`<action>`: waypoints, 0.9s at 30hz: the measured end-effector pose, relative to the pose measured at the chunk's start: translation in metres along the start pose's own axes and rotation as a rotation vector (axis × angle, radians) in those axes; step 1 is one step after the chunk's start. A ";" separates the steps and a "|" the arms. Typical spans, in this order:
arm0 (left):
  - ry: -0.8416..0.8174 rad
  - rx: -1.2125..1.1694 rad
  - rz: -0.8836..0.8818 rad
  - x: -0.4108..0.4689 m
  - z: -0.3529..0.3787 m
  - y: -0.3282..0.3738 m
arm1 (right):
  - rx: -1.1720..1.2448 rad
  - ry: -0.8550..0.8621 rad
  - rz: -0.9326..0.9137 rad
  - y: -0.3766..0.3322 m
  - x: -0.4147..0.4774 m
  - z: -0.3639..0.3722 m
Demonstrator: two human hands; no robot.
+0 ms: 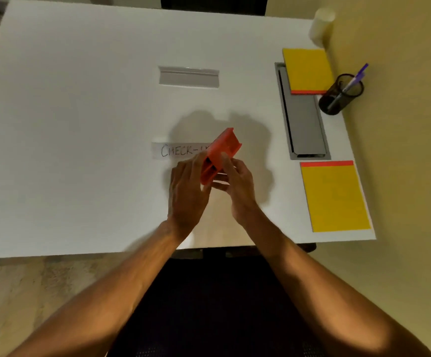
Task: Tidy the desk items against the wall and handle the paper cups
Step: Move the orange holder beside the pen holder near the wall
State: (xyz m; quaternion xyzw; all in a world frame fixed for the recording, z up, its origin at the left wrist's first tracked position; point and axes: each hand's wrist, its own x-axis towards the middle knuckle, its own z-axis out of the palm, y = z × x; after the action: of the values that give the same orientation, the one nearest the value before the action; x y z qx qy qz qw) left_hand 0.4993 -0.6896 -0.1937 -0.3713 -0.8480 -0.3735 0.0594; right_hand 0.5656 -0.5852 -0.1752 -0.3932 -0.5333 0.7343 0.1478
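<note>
White desk (80, 124) against a yellowish wall (402, 124) on the right, seen from above. Both bare hands hold an orange plastic block-shaped object (221, 153) just above the desk's middle: the left hand (187, 186) grips its near end and the right hand (237, 184) pinches its side. Under it lies a paper strip handwritten "CHECK-" (175, 150), partly covered. Along the wall edge sit a stack of pale paper cups (321, 24), a yellow notepad with an orange edge (307, 69), a black mesh pen holder (340, 95) with a purple pen (356, 78), and a second yellow notepad (335, 197). A grey cable hatch (303, 119) lies between the pads.
</note>
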 end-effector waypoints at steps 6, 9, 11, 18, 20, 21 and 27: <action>-0.155 -0.083 0.349 0.007 0.058 0.058 | 0.106 0.199 0.059 -0.022 0.004 -0.080; -0.264 -0.132 0.408 0.011 0.085 0.078 | 0.083 0.269 0.059 -0.027 0.014 -0.124; -0.281 -0.101 0.412 0.015 0.101 0.088 | 0.022 0.316 0.042 -0.032 0.023 -0.153; -0.475 0.131 0.217 0.046 0.169 0.105 | -0.261 0.468 0.025 -0.047 0.074 -0.260; -0.567 0.209 0.152 0.055 0.193 0.104 | -0.456 0.477 -0.010 -0.052 0.093 -0.285; -0.602 0.245 0.116 0.058 0.204 0.103 | -0.579 0.475 -0.032 -0.054 0.103 -0.295; -0.655 0.374 -0.015 0.068 0.249 0.084 | -1.027 0.472 -0.078 -0.062 0.161 -0.337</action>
State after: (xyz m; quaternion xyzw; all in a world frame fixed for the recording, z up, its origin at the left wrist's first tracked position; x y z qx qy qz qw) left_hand 0.5507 -0.4436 -0.2965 -0.4475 -0.8783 -0.0739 -0.1511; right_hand 0.6965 -0.2344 -0.2282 -0.5479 -0.7888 0.2667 0.0797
